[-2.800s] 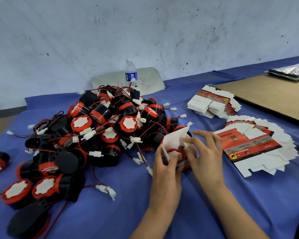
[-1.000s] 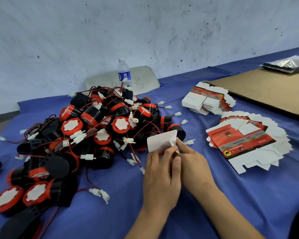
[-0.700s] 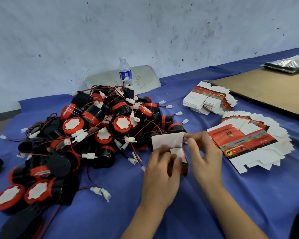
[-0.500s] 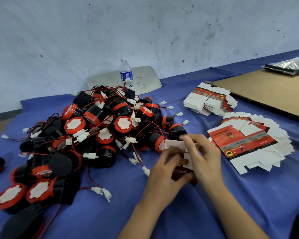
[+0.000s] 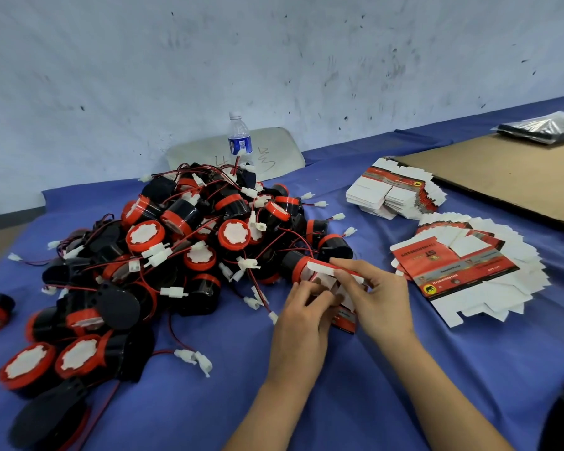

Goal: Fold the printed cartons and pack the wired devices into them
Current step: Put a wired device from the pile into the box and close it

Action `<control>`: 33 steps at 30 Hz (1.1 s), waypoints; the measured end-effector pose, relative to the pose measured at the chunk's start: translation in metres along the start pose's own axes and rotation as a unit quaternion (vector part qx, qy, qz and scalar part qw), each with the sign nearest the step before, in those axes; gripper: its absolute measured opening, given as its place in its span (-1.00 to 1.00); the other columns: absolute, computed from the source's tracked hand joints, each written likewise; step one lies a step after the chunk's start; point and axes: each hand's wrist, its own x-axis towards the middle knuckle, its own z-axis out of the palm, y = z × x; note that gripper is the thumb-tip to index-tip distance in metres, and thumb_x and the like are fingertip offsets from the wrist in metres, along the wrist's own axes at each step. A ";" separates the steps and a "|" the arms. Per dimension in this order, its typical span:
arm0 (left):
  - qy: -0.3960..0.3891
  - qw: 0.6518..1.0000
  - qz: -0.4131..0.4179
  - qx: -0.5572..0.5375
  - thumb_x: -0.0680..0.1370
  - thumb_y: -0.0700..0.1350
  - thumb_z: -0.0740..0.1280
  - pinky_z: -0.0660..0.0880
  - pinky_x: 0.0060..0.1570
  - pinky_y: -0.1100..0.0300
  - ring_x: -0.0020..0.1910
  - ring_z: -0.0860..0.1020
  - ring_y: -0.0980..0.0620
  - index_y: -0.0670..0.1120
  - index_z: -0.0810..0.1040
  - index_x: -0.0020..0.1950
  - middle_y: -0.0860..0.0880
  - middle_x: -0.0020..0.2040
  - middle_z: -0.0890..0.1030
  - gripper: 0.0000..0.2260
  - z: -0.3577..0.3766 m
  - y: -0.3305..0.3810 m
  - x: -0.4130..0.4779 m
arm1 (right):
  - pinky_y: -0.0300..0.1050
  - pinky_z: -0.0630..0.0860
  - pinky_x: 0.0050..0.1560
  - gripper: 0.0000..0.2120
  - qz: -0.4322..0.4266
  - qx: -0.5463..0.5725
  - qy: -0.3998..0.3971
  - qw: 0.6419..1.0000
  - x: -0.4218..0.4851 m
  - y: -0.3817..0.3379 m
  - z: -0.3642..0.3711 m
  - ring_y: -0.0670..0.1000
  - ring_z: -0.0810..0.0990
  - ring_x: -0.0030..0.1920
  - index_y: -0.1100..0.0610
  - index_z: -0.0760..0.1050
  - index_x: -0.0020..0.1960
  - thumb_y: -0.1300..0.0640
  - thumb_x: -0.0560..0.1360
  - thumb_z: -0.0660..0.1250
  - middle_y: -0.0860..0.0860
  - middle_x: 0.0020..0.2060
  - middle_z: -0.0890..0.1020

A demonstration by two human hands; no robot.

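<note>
Flap [image 5: 319, 267] now lowered: left hand [image 5: 302, 315] and right hand [image 5: 380, 301] grip the carton [image 5: 345, 319], device pile [image 5: 189, 242] crowding behind.

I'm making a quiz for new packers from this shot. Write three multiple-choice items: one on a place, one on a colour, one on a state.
1. Where does the water bottle stand?
A. Behind the pile of wired devices
B. On the cardboard sheet
C. Among the fanned flat cartons

2. What colour is the tablecloth?
A. Green
B. Blue
C. White

3. What state is the held carton in?
A. Flat, unfolded
B. Formed into a box, flap up
C. Closed and set aside

Answers: 1 A, the bottle rises behind the pile's far edge; 2 B, blue cloth shows all around; 3 B, the left hand grips the box while the right hand pinches its raised white flap.
</note>
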 end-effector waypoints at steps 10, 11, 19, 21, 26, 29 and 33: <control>0.093 0.995 -0.037 -0.012 0.44 -0.34 0.44 0.46 -0.11 0.31 -0.04 0.48 0.11 -0.10 0.62 -0.12 0.07 0.00 0.41 -0.85 0.004 -0.001 -0.001 | -0.28 0.50 0.13 -0.74 0.008 0.037 -0.079 0.996 -0.003 0.003 0.004 -0.23 0.63 0.01 -0.01 0.67 -0.08 0.36 0.44 0.44 -0.19 -0.15 0.69; 0.102 0.993 -0.044 -0.032 0.43 -0.34 0.46 0.45 -0.09 0.35 -0.04 0.48 0.14 -0.09 0.61 -0.15 0.09 0.00 0.39 -0.84 0.003 -0.002 -0.002 | -0.25 0.50 0.16 -0.73 0.005 0.031 -0.087 0.996 -0.003 0.003 0.003 -0.20 0.63 0.02 -0.01 0.67 -0.09 0.36 0.43 0.45 -0.19 -0.15 0.69; 0.143 0.967 -0.141 -0.157 0.47 -0.37 0.40 0.54 0.03 0.24 -0.01 0.56 0.16 0.16 0.45 0.00 0.11 0.03 0.46 -0.59 -0.005 -0.012 0.004 | -0.05 0.33 0.40 -0.85 0.012 -0.008 -0.132 0.991 -0.002 0.009 0.000 -0.34 0.57 0.05 0.13 0.70 -0.08 0.30 0.39 0.50 -0.20 -0.08 0.67; 0.126 0.977 -0.122 -0.119 0.48 -0.37 0.39 0.54 0.04 0.19 -0.01 0.57 0.12 0.03 0.56 0.00 0.08 0.00 0.50 -0.70 -0.005 -0.015 0.003 | -0.19 0.42 0.30 -0.84 0.017 0.000 -0.148 0.989 -0.001 0.009 -0.003 -0.33 0.57 0.08 0.12 0.70 -0.07 0.32 0.40 0.49 -0.19 -0.06 0.67; 0.142 0.980 -0.102 -0.091 0.46 -0.40 0.42 0.48 -0.06 0.36 -0.09 0.55 0.17 -0.15 0.63 -0.10 0.05 -0.08 0.55 -0.84 -0.007 -0.018 0.006 | -0.41 0.36 0.27 -0.83 0.000 0.001 -0.176 0.984 0.000 0.012 -0.005 -0.43 0.42 0.19 0.17 0.69 -0.03 0.35 0.41 0.46 -0.15 0.00 0.65; 0.141 0.982 -0.091 -0.087 0.46 -0.39 0.43 0.46 -0.11 0.41 -0.13 0.56 0.16 -0.17 0.64 -0.13 0.01 -0.12 0.57 -0.87 -0.008 -0.020 0.008 | -0.44 0.34 0.25 -0.84 -0.004 0.001 -0.176 0.984 0.000 0.012 -0.005 -0.37 0.40 0.24 0.16 0.69 -0.07 0.37 0.42 0.45 -0.16 0.01 0.65; 0.137 0.983 -0.088 -0.080 0.46 -0.36 0.44 0.43 -0.13 0.46 -0.16 0.54 0.14 -0.17 0.64 -0.14 0.02 -0.16 0.55 -0.89 -0.009 -0.020 0.008 | -0.52 0.32 0.16 -0.83 -0.016 -0.016 -0.167 0.986 -0.001 0.012 -0.003 -0.30 0.46 0.23 0.13 0.68 -0.11 0.37 0.43 0.44 -0.19 -0.01 0.64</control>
